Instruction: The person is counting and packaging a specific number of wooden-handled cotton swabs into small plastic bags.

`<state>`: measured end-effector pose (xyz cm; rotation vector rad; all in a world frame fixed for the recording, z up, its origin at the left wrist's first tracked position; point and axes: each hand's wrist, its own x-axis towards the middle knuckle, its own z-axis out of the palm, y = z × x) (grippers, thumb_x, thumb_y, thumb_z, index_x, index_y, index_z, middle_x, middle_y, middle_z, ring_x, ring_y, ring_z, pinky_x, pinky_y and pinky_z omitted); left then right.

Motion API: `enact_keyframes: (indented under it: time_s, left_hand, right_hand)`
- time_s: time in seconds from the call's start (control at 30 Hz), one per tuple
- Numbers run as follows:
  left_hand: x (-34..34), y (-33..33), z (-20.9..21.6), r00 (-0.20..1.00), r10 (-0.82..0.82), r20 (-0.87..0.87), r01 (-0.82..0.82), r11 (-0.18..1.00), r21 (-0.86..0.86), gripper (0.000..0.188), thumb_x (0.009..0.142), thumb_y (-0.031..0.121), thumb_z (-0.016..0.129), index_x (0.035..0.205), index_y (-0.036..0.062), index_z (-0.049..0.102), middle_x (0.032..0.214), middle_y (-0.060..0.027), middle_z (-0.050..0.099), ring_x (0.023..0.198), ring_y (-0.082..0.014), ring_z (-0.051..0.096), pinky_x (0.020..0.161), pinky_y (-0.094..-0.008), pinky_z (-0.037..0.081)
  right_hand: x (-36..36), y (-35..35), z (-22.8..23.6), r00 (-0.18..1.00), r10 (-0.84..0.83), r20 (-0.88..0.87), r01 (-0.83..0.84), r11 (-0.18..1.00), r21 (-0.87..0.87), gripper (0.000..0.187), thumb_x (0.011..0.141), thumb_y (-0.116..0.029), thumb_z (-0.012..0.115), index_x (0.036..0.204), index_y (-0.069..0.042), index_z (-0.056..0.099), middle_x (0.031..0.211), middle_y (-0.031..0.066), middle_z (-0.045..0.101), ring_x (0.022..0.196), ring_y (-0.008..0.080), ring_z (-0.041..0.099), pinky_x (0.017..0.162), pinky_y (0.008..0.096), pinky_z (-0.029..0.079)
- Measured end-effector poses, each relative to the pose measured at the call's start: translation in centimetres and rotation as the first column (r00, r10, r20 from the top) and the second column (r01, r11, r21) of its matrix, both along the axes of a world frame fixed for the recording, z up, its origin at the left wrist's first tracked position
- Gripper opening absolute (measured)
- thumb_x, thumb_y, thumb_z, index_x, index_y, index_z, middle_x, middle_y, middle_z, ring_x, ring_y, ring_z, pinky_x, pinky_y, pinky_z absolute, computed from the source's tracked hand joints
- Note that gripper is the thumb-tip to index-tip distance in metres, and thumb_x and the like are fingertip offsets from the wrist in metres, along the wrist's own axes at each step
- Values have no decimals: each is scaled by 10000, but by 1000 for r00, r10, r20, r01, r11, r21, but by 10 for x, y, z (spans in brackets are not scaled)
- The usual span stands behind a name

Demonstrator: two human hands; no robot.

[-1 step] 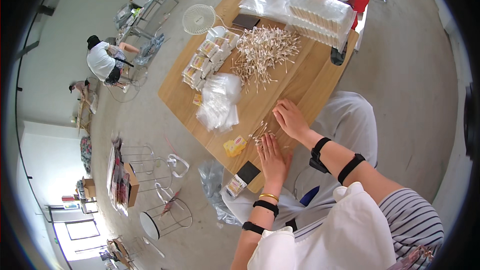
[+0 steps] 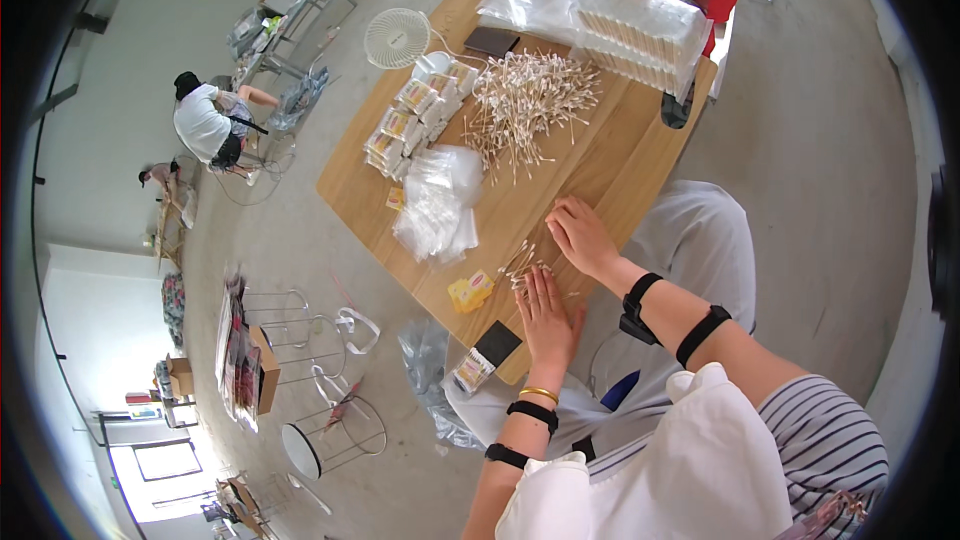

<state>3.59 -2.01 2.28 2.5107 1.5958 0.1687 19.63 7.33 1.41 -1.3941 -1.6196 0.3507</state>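
My left hand point(image 2: 546, 318) lies flat near the front edge of the wooden table point(image 2: 620, 155), fingers stretched forward over a small group of cotton swabs point(image 2: 520, 262). Just beyond and to its right, my right hand point(image 2: 583, 237) rests on the wood, its fingers loosely bent and nothing visible in them. Yellow printed cards point(image 2: 470, 292) lie left of the small group of swabs. Close to my left wrist, a filled packet of swabs point(image 2: 473, 370) sits beside a black flat square point(image 2: 497, 343). A large heap of loose swabs point(image 2: 530, 105) covers the table's far middle.
Clear plastic bags point(image 2: 437, 202) and stacked filled packets point(image 2: 405, 120) occupy the table's left side. A white fan point(image 2: 397, 38) stands at its far left corner. Bundled swabs in plastic point(image 2: 640, 32) fill the far right. Wire-framed stools point(image 2: 335, 440) and a seated person point(image 2: 210, 120) are off left.
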Motion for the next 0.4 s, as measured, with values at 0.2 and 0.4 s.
enact_keyframes:
  time_s: [0.2,0.4]
  left_hand:
    - [-9,-7,-1,999,-45,2,45,998,-39,903,940,430,599,1570,-56,172,1639,-238,200,1542,-354,149,1242,-544,67]
    - [-19,21,5,999,-10,35,8,999,49,1068,852,468,685,1591,-16,85,1662,-195,164,1548,-348,133,1239,-573,14]
  right_hand:
    - [0,-1,0,1000,-9,29,9,1000,19,98,966,-137,583,947,-42,597,1034,134,565,1042,354,546,935,454,458]
    - [0,-1,-4,1000,-3,17,3,1000,-10,100,965,-150,597,966,-50,603,1057,144,566,1084,352,545,961,449,454]
